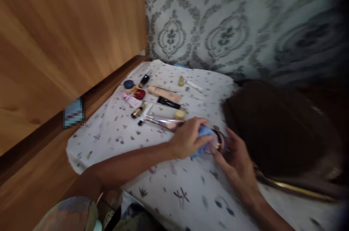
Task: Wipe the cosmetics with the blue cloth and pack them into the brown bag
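Note:
My left hand is closed on a light-blue cloth and presses it against a small round container. The container is pinkish with a dark, shiny band; blur hides its exact kind. My right hand grips its other side, fingers curled around it. Just left of the cloth lies a shiny rose-gold tube, partly behind my left hand. Beyond are a small yellow-lidded pot, a black tube and a beige tube.
More cosmetics lie to the left, among them a blue-lidded jar and a red item. A dark brown bag with a gold zip stands at right. A wooden cabinet borders the patterned white cloth cover.

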Motion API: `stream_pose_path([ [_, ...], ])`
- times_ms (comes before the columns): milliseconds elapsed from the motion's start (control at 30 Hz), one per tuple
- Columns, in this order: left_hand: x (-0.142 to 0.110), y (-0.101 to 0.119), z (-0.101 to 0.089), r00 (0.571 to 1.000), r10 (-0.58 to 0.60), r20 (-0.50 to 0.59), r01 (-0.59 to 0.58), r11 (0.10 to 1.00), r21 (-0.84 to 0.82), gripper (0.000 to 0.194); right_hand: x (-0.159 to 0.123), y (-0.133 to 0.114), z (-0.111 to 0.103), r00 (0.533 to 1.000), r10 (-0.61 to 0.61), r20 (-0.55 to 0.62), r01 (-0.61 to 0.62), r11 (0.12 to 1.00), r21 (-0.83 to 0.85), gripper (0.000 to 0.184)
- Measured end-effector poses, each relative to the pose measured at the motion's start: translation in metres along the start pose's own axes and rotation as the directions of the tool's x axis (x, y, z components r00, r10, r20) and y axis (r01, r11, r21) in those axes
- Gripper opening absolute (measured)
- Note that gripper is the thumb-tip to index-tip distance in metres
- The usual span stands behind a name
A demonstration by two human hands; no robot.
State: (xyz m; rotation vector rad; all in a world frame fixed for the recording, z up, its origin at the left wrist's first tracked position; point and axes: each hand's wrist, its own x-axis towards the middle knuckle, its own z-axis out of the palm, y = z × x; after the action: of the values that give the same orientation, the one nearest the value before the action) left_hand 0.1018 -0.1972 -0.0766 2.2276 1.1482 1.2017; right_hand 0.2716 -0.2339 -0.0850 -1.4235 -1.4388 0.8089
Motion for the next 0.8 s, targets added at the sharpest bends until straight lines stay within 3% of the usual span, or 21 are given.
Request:
stream_pose_path([
  [67, 0.001, 0.000, -0.001, 0.997, -0.019, -0.081, 0.013, 0.998, -0.067, 0.027, -0.001, -0.004, -0.002, 0.997, -0.003, 0.082, 0.004, 1.000, -0.008, 0.088],
  [167, 0.004, 0.004, -0.005, 0.996, 0.028, -0.085, -0.039, 0.991, -0.129, 0.016, -0.003, -0.007, -0.007, 0.989, -0.084, 0.120, 0.090, 0.995, -0.039, 0.068],
  [300, 0.002, 0.012, -0.007, 0.977, 0.147, -0.152, -0.154, 0.988, -0.033, 0.011, -0.008, -0.007, -0.010, 0.967, -0.203, 0.152, 0.208, 0.978, -0.021, 0.048],
  [467, -0.006, 0.019, -0.009, 0.944, 0.304, -0.127, -0.288, 0.949, 0.131, 0.016, -0.014, -0.002, -0.009, 0.930, -0.340, 0.140, 0.344, 0.939, -0.005, 0.050],
  [600, -0.006, 0.023, -0.009, 0.920, 0.383, -0.081, -0.371, 0.919, 0.134, 0.019, -0.014, -0.001, -0.013, 0.923, -0.362, 0.129, 0.367, 0.930, -0.011, 0.043],
  [700, -0.003, 0.026, -0.010, 0.907, 0.418, -0.039, -0.413, 0.905, 0.102, 0.020, -0.015, -0.001, -0.014, 0.923, -0.370, 0.110, 0.376, 0.926, -0.037, 0.037],
  [800, -0.004, 0.027, -0.013, 0.928, 0.373, -0.027, -0.369, 0.925, 0.090, 0.019, -0.016, -0.001, -0.014, 0.908, -0.401, 0.119, 0.412, 0.906, -0.095, 0.036],
])
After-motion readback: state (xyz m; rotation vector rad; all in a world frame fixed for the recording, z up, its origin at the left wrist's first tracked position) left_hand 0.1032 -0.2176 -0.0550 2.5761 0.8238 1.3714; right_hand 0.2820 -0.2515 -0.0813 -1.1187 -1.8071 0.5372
